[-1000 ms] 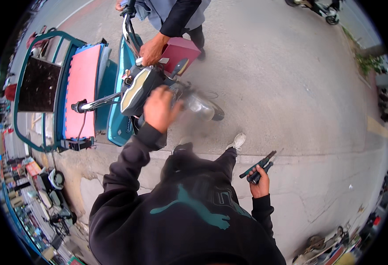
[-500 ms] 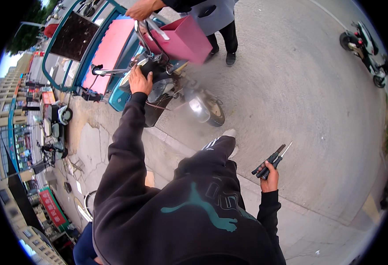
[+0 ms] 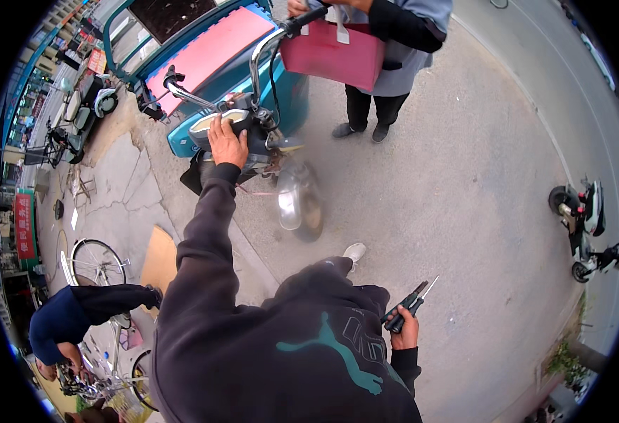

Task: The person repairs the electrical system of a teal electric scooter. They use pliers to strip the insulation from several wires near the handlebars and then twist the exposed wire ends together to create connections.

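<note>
Teal bodywork marks the tricycle, which stands ahead of me and to my left. My hands are well apart. My left hand reaches forward and rests palm down on the instrument panel, fingers extended and not closed around it. The panel sits directly beneath these fingers, between the two arms of the chrome handlebar. The front wheel, with its shiny mudguard, lies to the right of my left hand and nearer to my body; its outline is blurred.

My right hand is held low at my right side, well clear of the tricycle. It is clamped on a screwdriver, its bare shaft pointing forward and to the right, and on a second dark tool alongside; I cannot tell its exact type. Beyond the handlebar, another person has both hands at the top of a pink bag.
</note>
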Demonstrator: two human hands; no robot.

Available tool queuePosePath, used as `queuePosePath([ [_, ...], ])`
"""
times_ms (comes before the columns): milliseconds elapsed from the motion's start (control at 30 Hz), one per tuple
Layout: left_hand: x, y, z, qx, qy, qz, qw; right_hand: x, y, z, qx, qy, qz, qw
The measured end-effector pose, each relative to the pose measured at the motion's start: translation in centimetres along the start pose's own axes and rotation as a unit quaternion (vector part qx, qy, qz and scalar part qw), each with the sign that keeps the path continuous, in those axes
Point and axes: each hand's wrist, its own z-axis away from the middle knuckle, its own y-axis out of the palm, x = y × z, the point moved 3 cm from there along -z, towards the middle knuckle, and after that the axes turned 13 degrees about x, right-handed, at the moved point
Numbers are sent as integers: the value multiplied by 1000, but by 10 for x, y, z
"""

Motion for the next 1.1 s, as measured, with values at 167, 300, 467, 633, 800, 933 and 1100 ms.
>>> queuePosePath([
  [167,-23,-7,-7,33,-60,-8,998,76,1,-36,27,16,61,998],
  [300,-47,-3,-8,-4,-99,-42,994,141,36,-74,82,48,161,982],
  [467,-59,-10,-21,5,-170,-67,983,208,65,-131,145,77,309,937],
  [633,-62,-13,-37,23,-188,-102,977,258,86,-220,204,62,503,838],
  [800,-61,-14,-34,60,-214,-141,965,309,154,-307,285,117,606,734],
  [933,-59,-17,-54,126,-283,-54,949,335,221,-349,289,117,699,644],
  [1100,-127,-51,-165,74,-137,126,980,346,269,-439,307,133,776,534],
])
